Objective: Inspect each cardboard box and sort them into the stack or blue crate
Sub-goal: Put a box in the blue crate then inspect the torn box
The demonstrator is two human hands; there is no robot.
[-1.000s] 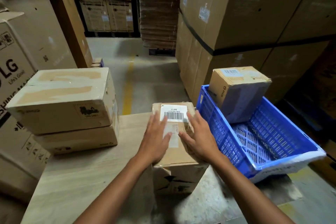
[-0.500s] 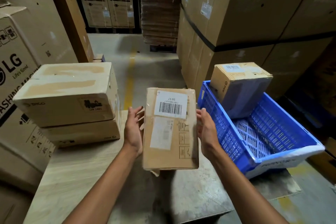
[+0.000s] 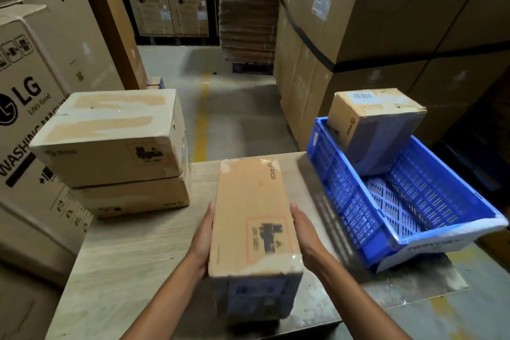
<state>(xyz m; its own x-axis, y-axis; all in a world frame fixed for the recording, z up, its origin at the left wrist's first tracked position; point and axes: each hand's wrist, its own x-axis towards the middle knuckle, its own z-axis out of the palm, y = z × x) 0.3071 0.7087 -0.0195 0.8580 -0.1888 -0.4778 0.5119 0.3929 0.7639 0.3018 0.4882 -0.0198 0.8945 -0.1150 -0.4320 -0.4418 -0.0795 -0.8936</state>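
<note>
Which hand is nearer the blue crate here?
Right. The right hand presses the right side of the held box, close beside the blue crate; the left hand is on the box's opposite side, farther away.

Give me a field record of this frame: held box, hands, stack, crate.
held: cardboard box, long axis pointing away from the person, face with red-framed mark up, over the table
left hand: flat against the box's left side
right hand: flat against the box's right side
stack: top box on bottom box, left part of the table
blue crate: right of the held box
crate contents: small box, tilted, leaning at the far end
</note>
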